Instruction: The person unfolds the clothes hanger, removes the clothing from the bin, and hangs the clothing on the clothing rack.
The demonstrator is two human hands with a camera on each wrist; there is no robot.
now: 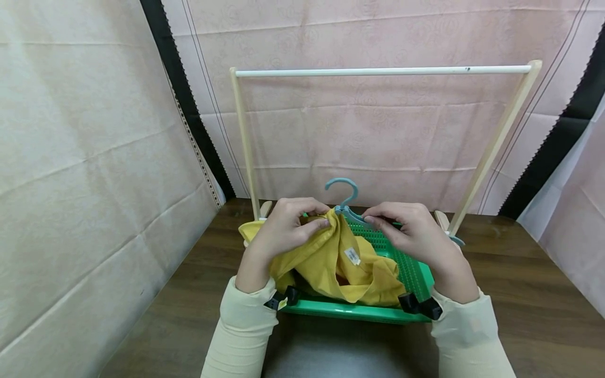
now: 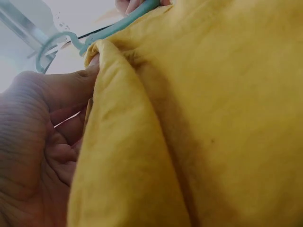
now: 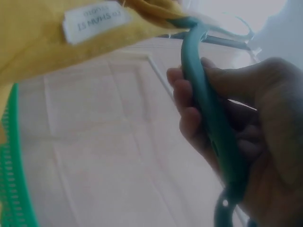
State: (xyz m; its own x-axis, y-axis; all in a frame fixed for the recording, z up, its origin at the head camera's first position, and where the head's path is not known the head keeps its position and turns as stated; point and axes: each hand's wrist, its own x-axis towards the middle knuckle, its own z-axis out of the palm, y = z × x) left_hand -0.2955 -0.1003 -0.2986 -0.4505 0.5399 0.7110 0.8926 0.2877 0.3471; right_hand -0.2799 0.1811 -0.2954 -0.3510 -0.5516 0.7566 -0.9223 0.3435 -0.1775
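Observation:
A yellow garment (image 1: 326, 262) with a white label (image 1: 352, 256) hangs bunched over a green basket (image 1: 350, 311). My left hand (image 1: 285, 226) pinches its upper edge between thumb and fingers, close to the neck of a blue hanger (image 1: 341, 180). One arm of the hanger is hidden under the cloth. My right hand (image 1: 411, 228) grips the hanger's bare right arm, and the right wrist view shows the fingers curled round that hanger arm (image 3: 203, 99). The hook points up. In the left wrist view the cloth (image 2: 123, 142) folds over at the left thumb.
Behind the basket stands a rack with a white rail (image 1: 378, 71) and cream posts (image 1: 493, 147). The wooden table (image 1: 189, 315) lies beneath. Pale cloth walls (image 1: 94, 157) close in the sides and back. Part of a blue item (image 1: 456, 240) shows by the right post's foot.

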